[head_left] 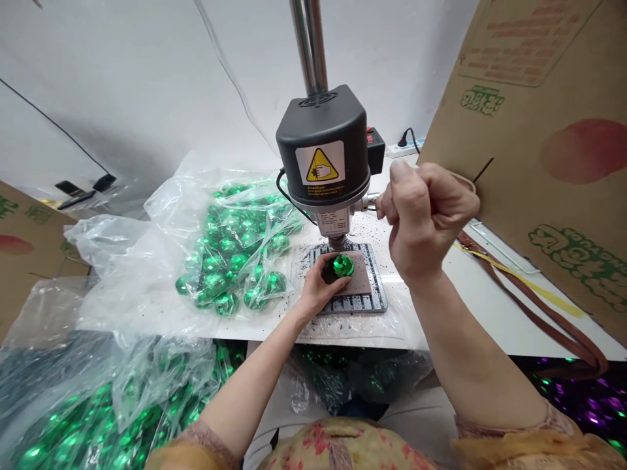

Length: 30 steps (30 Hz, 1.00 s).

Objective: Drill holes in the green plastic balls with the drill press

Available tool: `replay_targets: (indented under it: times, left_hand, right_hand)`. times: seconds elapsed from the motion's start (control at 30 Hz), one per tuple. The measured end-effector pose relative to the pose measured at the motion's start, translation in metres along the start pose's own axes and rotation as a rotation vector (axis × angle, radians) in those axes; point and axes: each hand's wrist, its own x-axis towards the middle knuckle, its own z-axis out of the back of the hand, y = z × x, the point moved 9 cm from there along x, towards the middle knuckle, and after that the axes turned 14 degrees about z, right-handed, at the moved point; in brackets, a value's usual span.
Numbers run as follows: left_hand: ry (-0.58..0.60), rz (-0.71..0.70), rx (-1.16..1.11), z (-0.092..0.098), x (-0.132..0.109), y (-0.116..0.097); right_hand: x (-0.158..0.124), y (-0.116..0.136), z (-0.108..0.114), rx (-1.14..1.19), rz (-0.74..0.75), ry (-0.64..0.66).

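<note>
A small black drill press [323,150] with a warning sticker stands on the white table. Below its chuck [337,242], a shiny green ball [343,265] sits on the press base. Thumb and fingers of my left hand [321,282] are closed around the ball's left side. A dark patch lies between that hand and the ball; I cannot make out what it is. My right hand [421,209] is raised at the right of the press, its fingers wrapped round the feed handle [373,201], most of which the fist hides.
Many green faceted balls [230,261] lie left of the press on and under clear plastic. Dark shavings are scattered around the slotted base [377,287]. A large cardboard box [529,150] stands close at right, beside a brown strap [548,326]. Bagged green balls [98,418] fill the lower left.
</note>
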Motion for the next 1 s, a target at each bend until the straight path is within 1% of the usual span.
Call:
replay_targets:
  times: [0.1,0.33,0.8,1.0]
  left_hand:
    - [-0.004,-0.015,0.03,0.0,-0.001,-0.001]
    - [0.003,-0.049,0.033,0.0,-0.003,-0.001]
    - [0.033,-0.052,-0.021,-0.002,-0.003,0.001]
    - [0.027,-0.04,-0.032,-0.002,-0.003,0.002]
  right_hand:
    - [-0.008,0.006,0.003,0.023,0.088,0.002]
    - [-0.017,0.005,0.009,0.053,0.179,0.0]
    - [-0.028,0.005,0.015,0.03,0.27,-0.004]
    - [-0.033,0.008,0.016,0.065,0.358,0.025]
